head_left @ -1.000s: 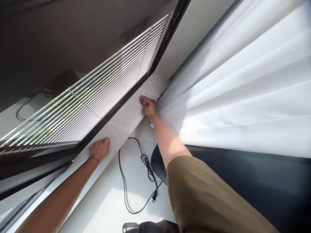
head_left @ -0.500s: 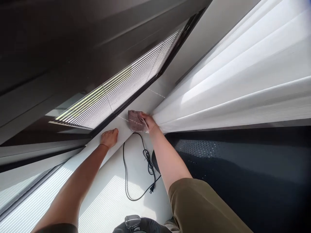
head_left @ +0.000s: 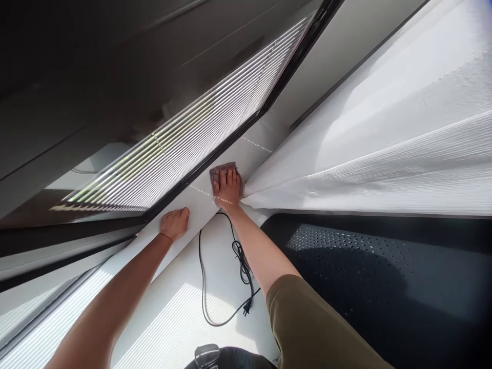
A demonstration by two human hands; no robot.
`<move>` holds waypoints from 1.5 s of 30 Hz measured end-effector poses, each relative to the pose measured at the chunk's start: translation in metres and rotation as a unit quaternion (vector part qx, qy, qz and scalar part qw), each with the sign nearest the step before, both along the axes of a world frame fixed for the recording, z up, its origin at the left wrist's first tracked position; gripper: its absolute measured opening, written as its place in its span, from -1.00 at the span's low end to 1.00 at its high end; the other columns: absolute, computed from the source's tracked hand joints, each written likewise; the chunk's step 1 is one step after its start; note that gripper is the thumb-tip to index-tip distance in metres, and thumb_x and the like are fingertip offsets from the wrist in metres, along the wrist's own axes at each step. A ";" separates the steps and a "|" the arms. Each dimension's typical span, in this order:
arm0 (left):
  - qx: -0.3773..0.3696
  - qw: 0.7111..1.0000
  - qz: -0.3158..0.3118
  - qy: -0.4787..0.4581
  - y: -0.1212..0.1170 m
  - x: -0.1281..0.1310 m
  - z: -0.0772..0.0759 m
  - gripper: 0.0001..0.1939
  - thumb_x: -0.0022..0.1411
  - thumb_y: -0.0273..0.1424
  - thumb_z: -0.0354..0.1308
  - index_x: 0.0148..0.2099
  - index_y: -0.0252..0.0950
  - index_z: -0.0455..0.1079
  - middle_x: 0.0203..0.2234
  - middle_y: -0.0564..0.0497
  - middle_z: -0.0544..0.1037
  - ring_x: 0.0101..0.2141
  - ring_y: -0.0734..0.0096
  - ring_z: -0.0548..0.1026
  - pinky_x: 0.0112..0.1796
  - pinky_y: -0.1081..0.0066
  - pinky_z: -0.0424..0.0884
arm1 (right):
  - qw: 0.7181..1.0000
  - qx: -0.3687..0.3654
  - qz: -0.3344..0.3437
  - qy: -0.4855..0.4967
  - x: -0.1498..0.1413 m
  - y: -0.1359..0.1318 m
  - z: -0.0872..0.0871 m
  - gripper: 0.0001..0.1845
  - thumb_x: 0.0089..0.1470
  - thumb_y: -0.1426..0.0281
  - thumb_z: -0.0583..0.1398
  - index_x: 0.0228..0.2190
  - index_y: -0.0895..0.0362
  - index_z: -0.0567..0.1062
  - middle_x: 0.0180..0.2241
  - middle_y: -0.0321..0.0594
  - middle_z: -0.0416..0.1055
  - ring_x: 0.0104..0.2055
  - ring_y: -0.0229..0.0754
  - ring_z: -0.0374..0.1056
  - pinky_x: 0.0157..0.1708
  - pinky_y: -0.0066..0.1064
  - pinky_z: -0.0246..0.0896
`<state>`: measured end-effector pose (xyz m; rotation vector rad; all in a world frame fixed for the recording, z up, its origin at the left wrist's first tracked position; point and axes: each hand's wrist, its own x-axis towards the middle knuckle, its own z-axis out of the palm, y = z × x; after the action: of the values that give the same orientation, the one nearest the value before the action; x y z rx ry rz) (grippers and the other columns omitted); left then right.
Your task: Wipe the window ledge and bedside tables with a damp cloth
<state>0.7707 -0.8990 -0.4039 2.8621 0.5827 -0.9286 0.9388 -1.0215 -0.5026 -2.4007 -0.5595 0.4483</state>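
the open right hand [head_left: 227, 187] presses a soft mauve cloth [head_left: 218, 170] onto the long white window sill [head_left: 251, 156] (fingers spread, not gripping), the open left hand [head_left: 175, 224] flat on the sill nearby.

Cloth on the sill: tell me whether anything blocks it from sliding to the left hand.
Nothing visible does: only bare sill lies between the cloth and the left hand. The curtain touches the sill on the cloth's far side, away from that path.

A mauve cloth [head_left: 223, 171] lies at the centre, white pleated curtain [head_left: 384, 143] spreads toward 2 o'clock, a black panel [head_left: 346, 256] dotted with pale perforations sits at 4 o'clock, and white-striped blinds [head_left: 172, 159] run toward 10 o'clock.
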 end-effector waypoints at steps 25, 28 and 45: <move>-0.003 0.964 -0.104 -0.247 0.025 -0.026 -0.057 -0.67 0.37 -0.46 -0.15 -0.43 -0.26 0.32 -0.63 0.01 0.48 -0.53 0.40 0.48 -0.44 0.43 0.28 | 0.977 -0.024 -0.110 -0.184 0.315 -0.098 -0.078 -0.55 0.19 0.49 -0.01 0.09 0.27 0.34 0.17 0.06 0.27 0.25 -0.02 0.15 0.23 -0.05 0.02; 0.007 0.937 -0.142 -0.320 0.022 -0.020 -0.050 -0.69 0.35 -0.51 -0.11 -0.46 -0.27 0.27 -0.69 0.07 0.42 -0.61 0.46 0.42 -0.52 0.48 0.20 | 0.969 0.031 -0.190 -0.152 0.299 -0.095 -0.081 -0.59 0.15 0.52 -0.05 -0.03 0.31 0.40 0.00 0.08 0.40 0.08 -0.06 0.30 0.16 -0.09 0.10; 0.031 0.951 -0.136 -0.276 0.012 -0.014 -0.033 -0.68 0.35 -0.54 -0.12 -0.45 -0.28 0.29 -0.67 0.06 0.43 -0.60 0.43 0.43 -0.50 0.45 0.19 | 0.979 -0.135 -0.102 -0.116 0.292 -0.046 -0.074 -0.44 0.19 0.43 -0.06 0.21 0.30 0.21 0.27 0.18 0.11 0.32 0.10 -0.01 0.21 0.08 -0.06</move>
<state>0.7569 -0.8875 -0.4368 3.0991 0.1635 -0.0929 1.2311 -1.0675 -0.5765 -2.7593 -0.3629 0.1632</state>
